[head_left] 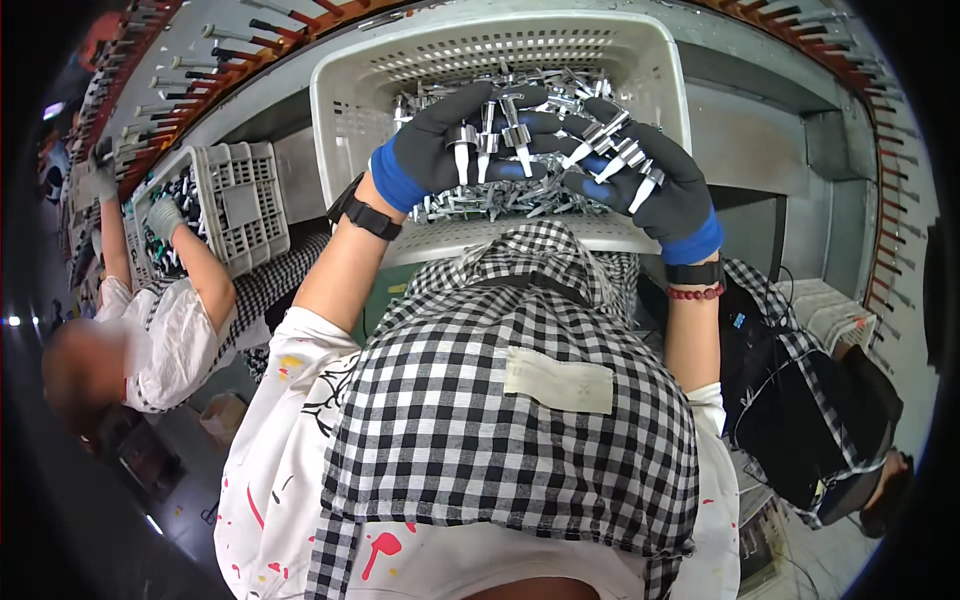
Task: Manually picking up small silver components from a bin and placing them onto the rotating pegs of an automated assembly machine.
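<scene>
My left hand (428, 140), in a black glove with a blue cuff, is closed on a few small silver pump-like parts (516, 136) with white tapered tips. The tips point down toward me. My right hand (675, 185), gloved the same way, is closed on more of these silver parts (625, 157), slanted with their white tips toward the lower left. The fingers of both hands come close together over a cream plastic basket (330, 130). Inside it lies a heap of loose silver parts (480, 205). Some of the parts I hold are partly hidden by my fingers.
Orange-red racks with rows of silver parts on pegs run along the far left (215, 75) and the right (880, 190). A co-worker (190, 300) on the left reaches over another basket (245, 200). Another person (810, 420) in dark clothes is at the right.
</scene>
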Available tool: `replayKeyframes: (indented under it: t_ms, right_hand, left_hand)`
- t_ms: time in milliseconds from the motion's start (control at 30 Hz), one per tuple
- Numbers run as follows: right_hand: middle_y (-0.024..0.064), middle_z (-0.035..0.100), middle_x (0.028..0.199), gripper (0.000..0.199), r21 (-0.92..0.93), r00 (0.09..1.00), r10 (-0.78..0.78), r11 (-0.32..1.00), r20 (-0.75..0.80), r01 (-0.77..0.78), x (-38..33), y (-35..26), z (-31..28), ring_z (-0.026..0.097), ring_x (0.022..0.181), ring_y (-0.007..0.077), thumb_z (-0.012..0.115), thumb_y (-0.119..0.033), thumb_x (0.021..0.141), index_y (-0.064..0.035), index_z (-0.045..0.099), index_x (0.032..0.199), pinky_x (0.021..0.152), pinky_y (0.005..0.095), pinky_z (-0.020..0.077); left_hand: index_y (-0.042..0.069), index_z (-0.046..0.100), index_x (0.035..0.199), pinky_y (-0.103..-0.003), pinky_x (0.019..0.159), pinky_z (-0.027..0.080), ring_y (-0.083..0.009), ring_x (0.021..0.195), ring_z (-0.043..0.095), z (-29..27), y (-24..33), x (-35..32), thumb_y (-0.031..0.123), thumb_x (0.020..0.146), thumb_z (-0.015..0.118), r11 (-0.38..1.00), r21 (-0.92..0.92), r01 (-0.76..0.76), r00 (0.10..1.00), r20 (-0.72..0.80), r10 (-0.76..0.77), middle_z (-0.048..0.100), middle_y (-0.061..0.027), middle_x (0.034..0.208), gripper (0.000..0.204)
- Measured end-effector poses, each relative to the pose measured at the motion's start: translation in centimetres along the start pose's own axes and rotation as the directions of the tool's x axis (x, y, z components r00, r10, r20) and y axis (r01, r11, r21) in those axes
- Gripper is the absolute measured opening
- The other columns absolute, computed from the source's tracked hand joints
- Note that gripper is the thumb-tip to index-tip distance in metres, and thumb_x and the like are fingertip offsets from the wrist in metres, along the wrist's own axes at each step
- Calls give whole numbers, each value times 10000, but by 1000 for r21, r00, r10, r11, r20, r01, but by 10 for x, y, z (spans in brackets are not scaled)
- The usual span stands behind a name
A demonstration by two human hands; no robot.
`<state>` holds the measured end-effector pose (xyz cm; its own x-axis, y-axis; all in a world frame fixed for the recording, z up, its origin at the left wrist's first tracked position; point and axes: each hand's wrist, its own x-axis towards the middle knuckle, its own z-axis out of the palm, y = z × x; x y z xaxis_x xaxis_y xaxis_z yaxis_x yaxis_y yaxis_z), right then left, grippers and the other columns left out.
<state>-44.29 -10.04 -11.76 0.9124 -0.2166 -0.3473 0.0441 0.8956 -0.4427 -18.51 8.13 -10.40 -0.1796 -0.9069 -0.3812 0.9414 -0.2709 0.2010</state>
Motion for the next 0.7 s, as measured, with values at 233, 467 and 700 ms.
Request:
replayKeyframes:
  t_ms: [233, 467, 700]
  right_hand:
    - [211, 638, 1468, 679, 92, 989, -138, 987, 59, 132, -7, 6, 3, 620, 1357, 374, 759, 121, 904, 36, 508, 1530, 1126, 505, 564]
    - [272, 365, 1682, 550, 288, 991, 26, 956, 131, -63, -5, -2, 13, 350, 1566, 453, 416, -186, 1141, 20, 334, 1644, 1272, 623, 327]
    - [290, 328, 1695, 640, 352, 998, 19, 935, 59, -39, -7, 3, 18, 290, 1581, 496, 449, -221, 1114, 6, 255, 1679, 1286, 615, 301]
  left_hand:
    - [8, 427, 1606, -438, 1127, 542, -324, 1349, 641, -23, -11, 0, -44, 1015, 646, -6, 916, -402, 889, 392, 236, 623, -194, 1497, 633]
    - [64, 447, 1599, -443, 1129, 563, -312, 1364, 628, -26, -28, 0, -70, 1023, 625, 544, 695, -470, 882, 351, 314, 602, -217, 1509, 617]
    - [-32, 432, 1587, -546, 1159, 519, -433, 1378, 599, 6, -15, 8, 485, 1134, 435, 991, 135, 2, 1000, -20, 0, 585, -252, 1515, 688]
